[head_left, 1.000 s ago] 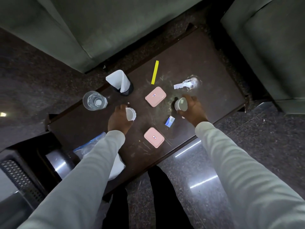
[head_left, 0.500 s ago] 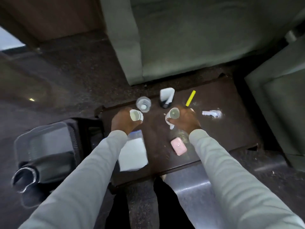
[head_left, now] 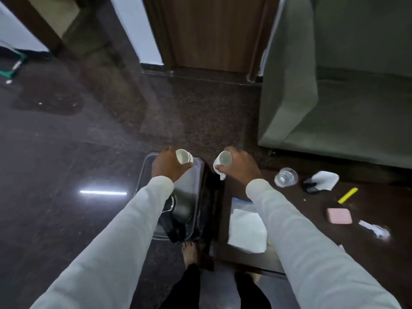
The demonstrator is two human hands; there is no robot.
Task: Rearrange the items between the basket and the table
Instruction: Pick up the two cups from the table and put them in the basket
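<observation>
Both hands are up near frame centre, each holding a small white cup. Left hand [head_left: 169, 167] grips its white cup [head_left: 183, 156] over the upper end of the basket [head_left: 145, 166], mouth tilted toward the camera. Right hand [head_left: 239, 167] has fingers curled round a second white cup [head_left: 224, 160], held above the gap between basket and tabletop [head_left: 367, 219]; a handle-like bit sticks out below the thumb.

The basket sits on the dark floor [head_left: 66, 141] left of centre, just beside the tabletop's left edge, and holds a metal pot [head_left: 181, 206] and something dark I can't make out.

On the tabletop, right half of frame:
- clear glass [head_left: 285, 177], near the right wrist
- dark holder with white paper [head_left: 321, 181], right of the glass
- yellow stick [head_left: 347, 195]
- pink flat box [head_left: 339, 216]
- crumpled white wrapper [head_left: 375, 229], at the right edge
- white folded cloth on a blue-edged bag [head_left: 245, 228], lower centre, partly under the right sleeve

Green sofa [head_left: 345, 97] upper right, wooden door [head_left: 211, 30] top centre. A bare foot [head_left: 189, 253] is on the floor below the basket.
</observation>
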